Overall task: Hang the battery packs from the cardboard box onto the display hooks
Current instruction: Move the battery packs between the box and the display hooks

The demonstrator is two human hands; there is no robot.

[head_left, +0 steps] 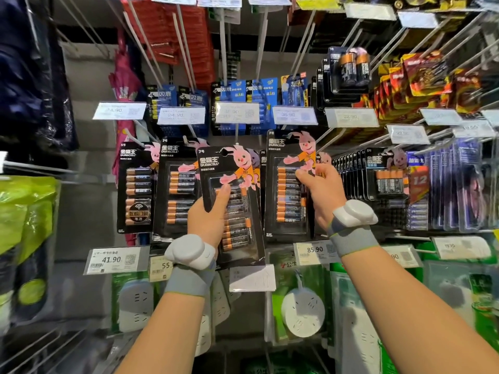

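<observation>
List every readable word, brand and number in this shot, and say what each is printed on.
"DURACELL", "7号": battery pack in left hand.
"DURACELL": hanging pack touched by right hand.
"41.90": lower left price tag.
"85.90": price tag below the right hand.
"24.90": upper price tag.
"36.90": upper tag.
Fine print and barcodes: too small to read.

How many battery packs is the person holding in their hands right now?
2. The left hand holds one Duracell pack, tilted, at centre; the right hand grips another pack just right of it. More could be hidden behind.

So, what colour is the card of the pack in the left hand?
Black, with a pink rabbit, on the pack; seen in the head view.
</observation>
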